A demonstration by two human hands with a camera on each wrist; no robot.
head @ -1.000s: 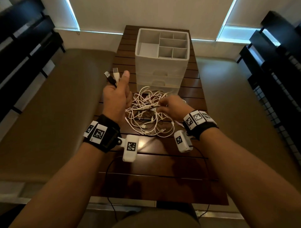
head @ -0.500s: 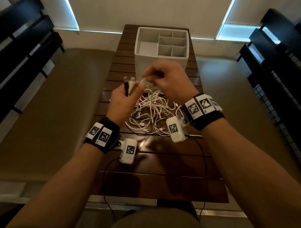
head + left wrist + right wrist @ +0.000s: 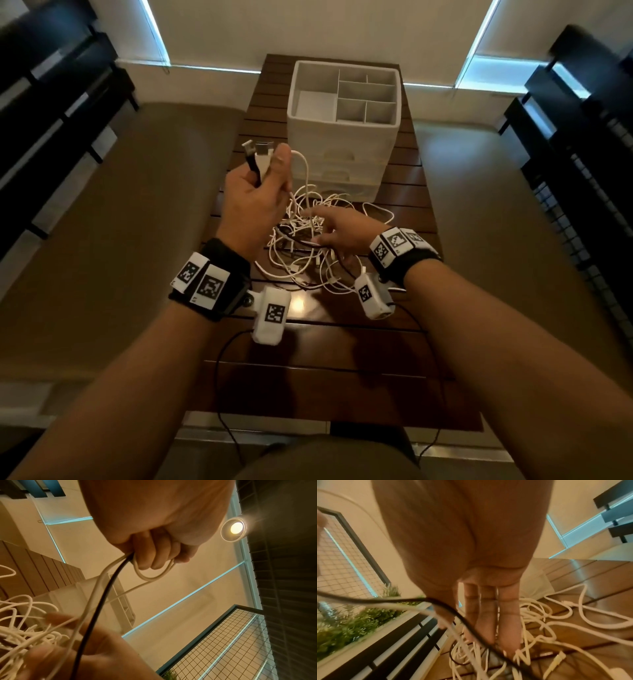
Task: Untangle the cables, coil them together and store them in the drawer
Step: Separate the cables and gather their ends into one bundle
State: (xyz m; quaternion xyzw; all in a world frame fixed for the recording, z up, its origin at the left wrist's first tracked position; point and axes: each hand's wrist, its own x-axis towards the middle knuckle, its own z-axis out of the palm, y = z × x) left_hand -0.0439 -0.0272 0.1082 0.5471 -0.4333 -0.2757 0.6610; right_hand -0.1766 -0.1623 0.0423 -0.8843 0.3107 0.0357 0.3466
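A tangle of white cables (image 3: 301,246) with a dark strand lies on the wooden slat table (image 3: 325,346), in front of the white drawer unit (image 3: 342,154). My left hand (image 3: 267,171) is raised left of the unit and grips a black and a white USB plug end (image 3: 257,156). In the left wrist view its fingers (image 3: 150,555) curl round white strands and a black cable (image 3: 102,601). My right hand (image 3: 318,229) is low in the tangle. Its fingers (image 3: 488,615) are straight among the loops, and a black cable (image 3: 453,612) crosses by the thumb.
The unit's top is an open tray with dividers (image 3: 352,99); the drawers below look closed. Padded benches (image 3: 120,222) flank the table on both sides. Dark slatted shelves (image 3: 51,102) and a wire grid panel (image 3: 582,222) stand further out.
My right hand had risen to the left hand with a cable end, and has dropped back into the tangle. A white strand now loops over my left thumb.
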